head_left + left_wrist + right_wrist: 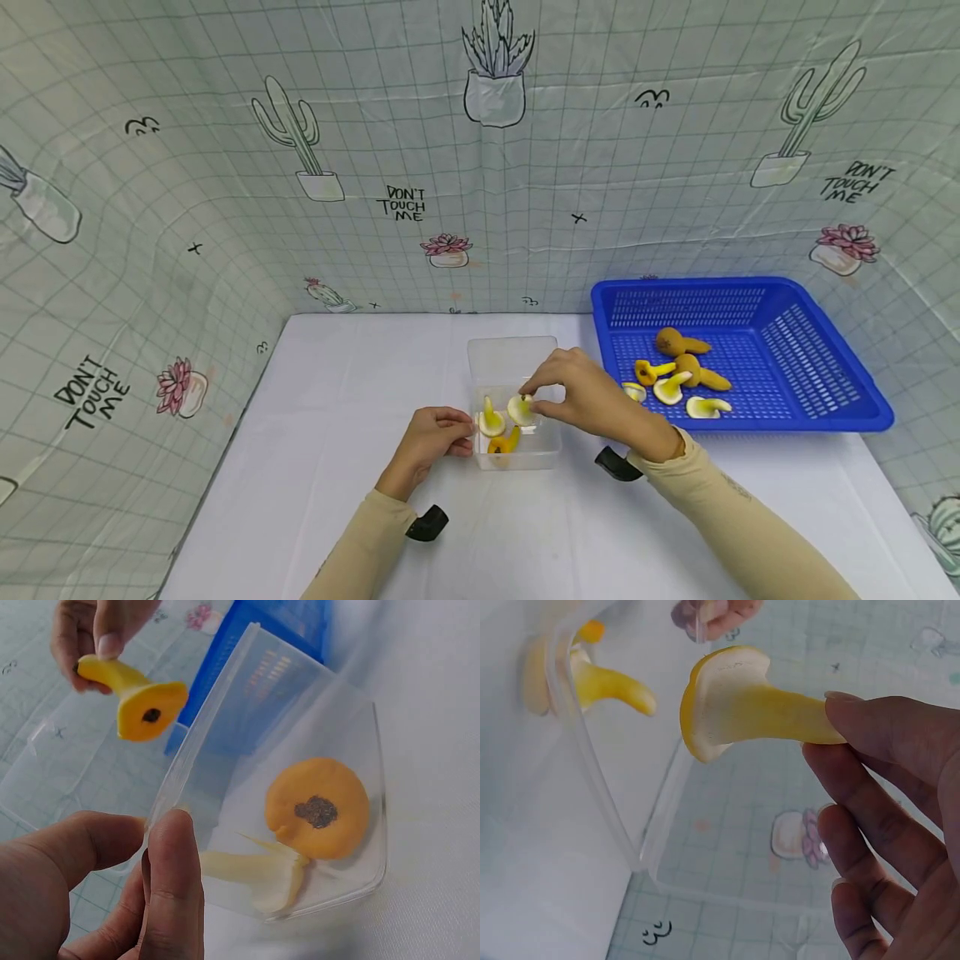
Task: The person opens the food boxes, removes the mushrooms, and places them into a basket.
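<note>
The clear box [525, 461] is pinched at its left side by the left hand [433, 433]. Above the box, a yellow mushroom [727, 705] is pinched by its stem in the right hand [581, 396]; through a slack grip, it could be dropped.

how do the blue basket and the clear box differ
The blue basket is clearly larger than the clear box. The basket's walls are slotted, while the box's walls are solid and see-through. The box has an open lid at its far side; the basket shows none. The left hand pinches the box's side, while neither hand touches the basket. Both contain mushroom-shaped pieces.
</note>
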